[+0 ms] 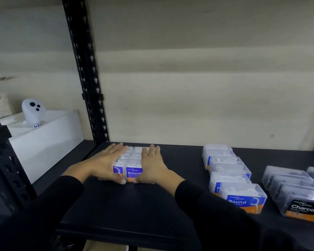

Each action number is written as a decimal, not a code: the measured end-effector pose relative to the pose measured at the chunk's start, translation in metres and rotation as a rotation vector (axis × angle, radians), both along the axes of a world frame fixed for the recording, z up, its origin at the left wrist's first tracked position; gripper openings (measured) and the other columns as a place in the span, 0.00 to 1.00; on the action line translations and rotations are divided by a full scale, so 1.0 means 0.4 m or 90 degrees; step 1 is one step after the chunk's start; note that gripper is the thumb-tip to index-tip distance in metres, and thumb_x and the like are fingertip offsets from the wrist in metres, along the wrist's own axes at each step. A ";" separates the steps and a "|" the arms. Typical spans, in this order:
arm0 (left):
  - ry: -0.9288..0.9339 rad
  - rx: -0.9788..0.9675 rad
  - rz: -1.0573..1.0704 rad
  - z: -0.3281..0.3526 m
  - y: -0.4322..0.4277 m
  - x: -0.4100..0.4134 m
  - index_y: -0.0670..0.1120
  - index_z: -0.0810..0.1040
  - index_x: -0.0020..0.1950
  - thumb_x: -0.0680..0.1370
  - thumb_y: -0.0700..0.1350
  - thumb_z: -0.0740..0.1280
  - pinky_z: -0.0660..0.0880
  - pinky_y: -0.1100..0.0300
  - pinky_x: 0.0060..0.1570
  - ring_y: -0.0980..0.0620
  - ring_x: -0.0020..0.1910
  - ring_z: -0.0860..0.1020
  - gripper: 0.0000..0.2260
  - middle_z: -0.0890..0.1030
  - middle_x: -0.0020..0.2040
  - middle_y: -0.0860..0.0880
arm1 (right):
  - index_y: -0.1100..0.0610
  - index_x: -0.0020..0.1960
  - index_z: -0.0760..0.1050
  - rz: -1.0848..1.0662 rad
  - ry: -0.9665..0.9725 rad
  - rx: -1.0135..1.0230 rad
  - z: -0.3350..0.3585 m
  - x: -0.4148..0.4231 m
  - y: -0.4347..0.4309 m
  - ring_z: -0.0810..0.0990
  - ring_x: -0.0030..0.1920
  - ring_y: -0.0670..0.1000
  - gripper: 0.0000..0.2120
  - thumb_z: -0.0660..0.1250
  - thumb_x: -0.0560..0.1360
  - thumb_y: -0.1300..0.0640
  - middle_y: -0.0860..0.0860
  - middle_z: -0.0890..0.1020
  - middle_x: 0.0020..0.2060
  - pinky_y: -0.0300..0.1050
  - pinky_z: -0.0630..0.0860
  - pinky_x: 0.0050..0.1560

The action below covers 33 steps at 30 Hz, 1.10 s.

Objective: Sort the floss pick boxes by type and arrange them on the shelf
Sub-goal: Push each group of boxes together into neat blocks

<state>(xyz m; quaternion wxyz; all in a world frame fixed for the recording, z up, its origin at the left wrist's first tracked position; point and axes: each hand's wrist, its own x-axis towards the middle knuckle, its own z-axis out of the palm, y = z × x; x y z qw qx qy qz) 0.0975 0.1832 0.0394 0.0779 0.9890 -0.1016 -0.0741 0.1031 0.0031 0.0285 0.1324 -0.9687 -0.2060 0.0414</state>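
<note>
Both flat palms, left hand (105, 160) and right hand (152, 163), clamp the Smooth floss pick boxes (132, 161) between them by the side walls; light, rigid, slippery plastic, liable to buckle apart.

The shelf (127, 205) is matt black and smooth. The post (85, 69), upper left of frame, looks like black painted metal with punched slots. The boxes (132, 160) at centre and the boxes at right are clear glossy plastic with printed labels. Both sleeves (216, 211) are black cloth. The back wall (198, 87) looks matt, beige.
</note>
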 end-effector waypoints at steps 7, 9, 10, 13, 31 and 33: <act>-0.026 -0.002 0.002 -0.009 0.003 0.002 0.51 0.41 0.76 0.59 0.69 0.71 0.45 0.56 0.74 0.52 0.76 0.40 0.57 0.42 0.78 0.51 | 0.62 0.75 0.42 0.005 0.004 0.013 0.001 0.003 -0.002 0.38 0.74 0.66 0.54 0.73 0.66 0.42 0.64 0.44 0.74 0.56 0.45 0.74; -0.035 -0.006 0.003 -0.010 0.004 0.003 0.52 0.41 0.76 0.63 0.66 0.72 0.45 0.56 0.74 0.52 0.76 0.40 0.54 0.42 0.78 0.51 | 0.62 0.75 0.42 0.005 0.001 0.010 0.001 0.003 -0.001 0.38 0.74 0.66 0.54 0.73 0.66 0.42 0.64 0.44 0.74 0.56 0.46 0.74; -0.031 -0.008 0.004 -0.010 0.004 0.003 0.52 0.41 0.76 0.60 0.69 0.71 0.45 0.56 0.74 0.52 0.76 0.40 0.56 0.42 0.78 0.52 | 0.62 0.75 0.42 0.005 0.000 0.007 -0.001 0.003 0.000 0.38 0.74 0.66 0.54 0.73 0.66 0.43 0.64 0.44 0.74 0.56 0.46 0.74; -0.029 -0.014 0.007 -0.011 0.006 0.004 0.53 0.42 0.76 0.52 0.75 0.65 0.46 0.55 0.75 0.53 0.76 0.41 0.61 0.43 0.78 0.53 | 0.62 0.75 0.42 0.001 -0.008 -0.003 -0.004 0.007 0.002 0.39 0.74 0.66 0.53 0.73 0.66 0.43 0.64 0.44 0.74 0.56 0.47 0.74; -0.028 0.058 0.028 -0.007 0.002 0.005 0.54 0.39 0.76 0.58 0.74 0.67 0.42 0.43 0.73 0.51 0.76 0.41 0.58 0.42 0.78 0.52 | 0.61 0.75 0.39 0.006 -0.014 -0.063 0.003 0.007 -0.005 0.39 0.74 0.65 0.54 0.71 0.67 0.41 0.65 0.41 0.74 0.58 0.44 0.74; -0.043 0.052 0.035 0.003 -0.014 -0.006 0.55 0.39 0.76 0.63 0.68 0.69 0.40 0.42 0.72 0.51 0.76 0.41 0.53 0.42 0.78 0.53 | 0.59 0.75 0.40 0.020 -0.006 -0.050 0.014 -0.001 -0.017 0.39 0.75 0.64 0.53 0.70 0.67 0.39 0.64 0.42 0.75 0.59 0.42 0.74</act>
